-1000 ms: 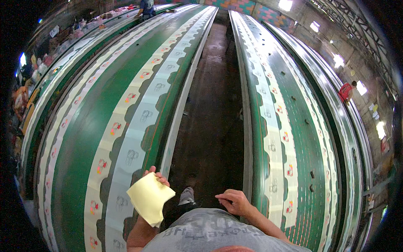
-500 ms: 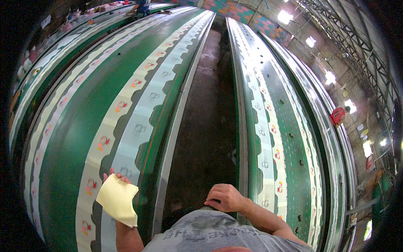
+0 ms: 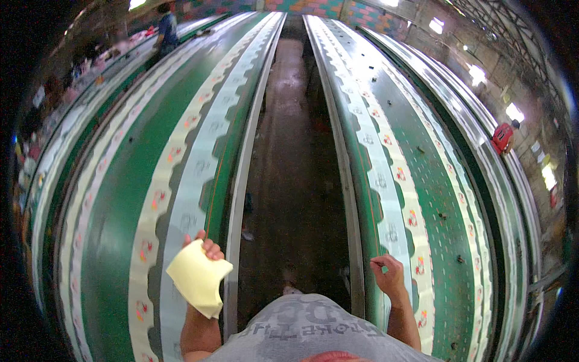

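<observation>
- Left hand (image 3: 210,248): fingers bent over the upper edge of a pale-yellow flat piece with a curved cut-out (image 3: 194,279), clamped on it; paper or cloth, and the number of layers, cannot be told.
- The yellow piece: in the left hand, draped back over the wrist; probably gripped by one edge so that it lies flat and uncreased.
- Right hand (image 3: 389,274): well apart from the left, fingers loosely curled; whether it touches or holds anything cannot be told.
- Below the left hand: long green worktop (image 3: 117,205), bearing a light-blue scalloped strip with line drawings (image 3: 196,181) and a cream scalloped strip with coloured prints (image 3: 154,212); strips run lengthwise, presumably to keep the prints in row.
- Beside and beyond the right hand: second green worktop (image 3: 443,241), similarly laid; small dark blocks (image 3: 442,215) on it, purpose unclear.
- Between the hands: dark floor (image 3: 295,193) of a narrow aisle, likely spaced for reaching either side.
- Room, ahead: multicoloured block wall (image 3: 325,7); far right, a person in red (image 3: 502,137); far left, a person in dark blue (image 3: 167,31); metal roof trusses (image 3: 512,42) overhead.
</observation>
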The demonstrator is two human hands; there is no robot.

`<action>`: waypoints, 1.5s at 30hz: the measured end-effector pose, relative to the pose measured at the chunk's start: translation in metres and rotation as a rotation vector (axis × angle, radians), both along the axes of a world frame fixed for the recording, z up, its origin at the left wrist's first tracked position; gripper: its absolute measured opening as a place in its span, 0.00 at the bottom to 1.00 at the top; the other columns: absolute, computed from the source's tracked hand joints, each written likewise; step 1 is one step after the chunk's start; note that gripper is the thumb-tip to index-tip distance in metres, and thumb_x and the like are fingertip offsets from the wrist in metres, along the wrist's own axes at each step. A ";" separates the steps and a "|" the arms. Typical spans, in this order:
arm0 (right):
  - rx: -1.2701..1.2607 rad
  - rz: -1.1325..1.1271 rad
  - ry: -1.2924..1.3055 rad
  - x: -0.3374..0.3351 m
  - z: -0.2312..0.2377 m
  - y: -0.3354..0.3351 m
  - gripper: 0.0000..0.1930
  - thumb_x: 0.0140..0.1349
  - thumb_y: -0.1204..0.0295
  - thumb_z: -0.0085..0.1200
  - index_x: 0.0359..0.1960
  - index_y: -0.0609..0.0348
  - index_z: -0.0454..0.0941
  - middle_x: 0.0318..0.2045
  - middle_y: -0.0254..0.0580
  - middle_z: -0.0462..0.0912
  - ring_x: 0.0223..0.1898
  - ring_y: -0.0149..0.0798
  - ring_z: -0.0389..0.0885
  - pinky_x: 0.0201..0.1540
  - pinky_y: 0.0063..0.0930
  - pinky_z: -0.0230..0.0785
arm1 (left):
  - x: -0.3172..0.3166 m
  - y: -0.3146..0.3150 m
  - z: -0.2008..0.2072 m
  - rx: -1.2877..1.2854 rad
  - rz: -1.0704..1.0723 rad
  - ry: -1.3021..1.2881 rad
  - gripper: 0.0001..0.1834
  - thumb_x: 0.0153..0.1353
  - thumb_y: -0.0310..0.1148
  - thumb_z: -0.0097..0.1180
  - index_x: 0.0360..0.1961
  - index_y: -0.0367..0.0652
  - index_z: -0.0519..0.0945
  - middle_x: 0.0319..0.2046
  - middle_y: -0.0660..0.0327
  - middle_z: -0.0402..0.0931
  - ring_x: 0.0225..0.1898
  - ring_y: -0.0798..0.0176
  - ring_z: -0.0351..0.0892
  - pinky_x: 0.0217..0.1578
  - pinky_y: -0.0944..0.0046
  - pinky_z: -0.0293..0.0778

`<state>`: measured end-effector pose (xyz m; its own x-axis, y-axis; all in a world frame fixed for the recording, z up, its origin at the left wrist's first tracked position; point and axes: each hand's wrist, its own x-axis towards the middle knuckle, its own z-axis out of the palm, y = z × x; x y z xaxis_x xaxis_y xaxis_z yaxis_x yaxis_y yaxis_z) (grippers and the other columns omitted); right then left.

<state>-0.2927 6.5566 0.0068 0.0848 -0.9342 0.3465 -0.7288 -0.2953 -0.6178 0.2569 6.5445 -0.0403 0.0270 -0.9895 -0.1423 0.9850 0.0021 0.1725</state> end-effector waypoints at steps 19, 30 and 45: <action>-0.203 0.289 0.075 0.025 0.059 -0.596 0.06 0.63 0.77 0.72 0.41 0.58 0.90 0.34 0.45 0.90 0.36 0.52 0.90 0.41 0.45 0.83 | -0.007 -0.520 0.020 -0.028 -0.083 -0.129 0.37 0.88 0.60 0.37 0.63 0.38 0.86 0.26 0.63 0.71 0.28 0.61 0.69 0.34 0.58 0.71; -0.097 0.245 0.118 0.037 0.078 -0.937 0.04 0.65 0.74 0.72 0.41 0.55 0.91 0.35 0.44 0.91 0.39 0.52 0.91 0.44 0.43 0.85 | -0.027 -0.932 0.067 -0.132 -0.210 -0.017 0.37 0.87 0.61 0.40 0.63 0.37 0.86 0.25 0.62 0.70 0.28 0.63 0.69 0.33 0.59 0.71; -0.170 -0.049 -0.006 -0.016 0.026 -1.438 0.07 0.63 0.74 0.75 0.36 0.55 0.87 0.31 0.43 0.89 0.34 0.48 0.90 0.42 0.43 0.83 | -0.040 -1.430 0.121 -0.069 -0.235 -0.133 0.35 0.84 0.62 0.46 0.58 0.38 0.87 0.23 0.64 0.71 0.26 0.63 0.69 0.32 0.59 0.71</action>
<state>-0.3088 5.1186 0.0330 0.0381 -0.8651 0.5002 -0.7412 -0.3602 -0.5665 0.2164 5.1145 0.0812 -0.1910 -0.9779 -0.0847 0.9286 -0.2079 0.3075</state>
